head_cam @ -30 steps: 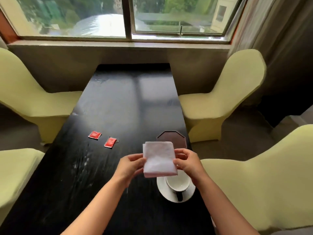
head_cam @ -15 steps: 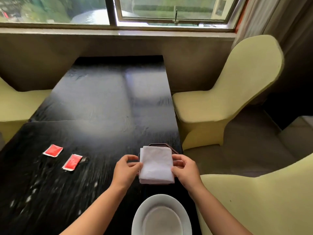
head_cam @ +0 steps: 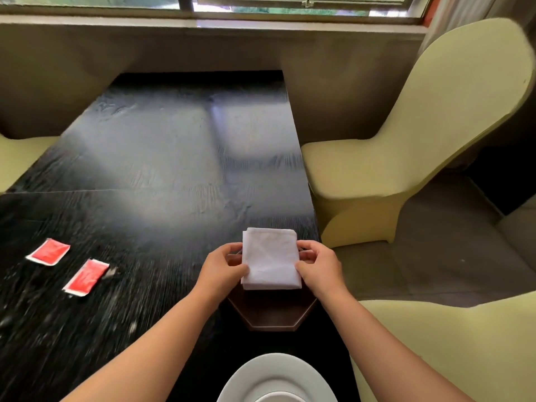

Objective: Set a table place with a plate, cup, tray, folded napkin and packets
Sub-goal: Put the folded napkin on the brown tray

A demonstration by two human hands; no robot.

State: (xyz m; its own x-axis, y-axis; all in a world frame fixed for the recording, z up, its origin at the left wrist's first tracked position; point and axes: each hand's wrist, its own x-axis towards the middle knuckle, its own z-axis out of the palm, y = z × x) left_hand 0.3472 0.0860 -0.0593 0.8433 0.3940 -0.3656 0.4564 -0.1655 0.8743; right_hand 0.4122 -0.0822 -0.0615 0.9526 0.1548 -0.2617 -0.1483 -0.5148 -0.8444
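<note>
Head view: the left hand (head_cam: 222,266) and right hand (head_cam: 319,265) pinch opposite edges of a folded napkin (head_cam: 271,258) above the dark tray (head_cam: 274,313) on the table (head_cam: 162,158).

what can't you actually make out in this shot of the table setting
- Cup: in the head view only a white sliver shows at the bottom edge inside the plate; the frame cuts it off.
- Tray: its far half is hidden by the folded napkin and both hands.
- Whether the napkin touches the tray: cannot tell; the left hand and right hand hold its sides.
- Print on the red packets: blurred.
</note>
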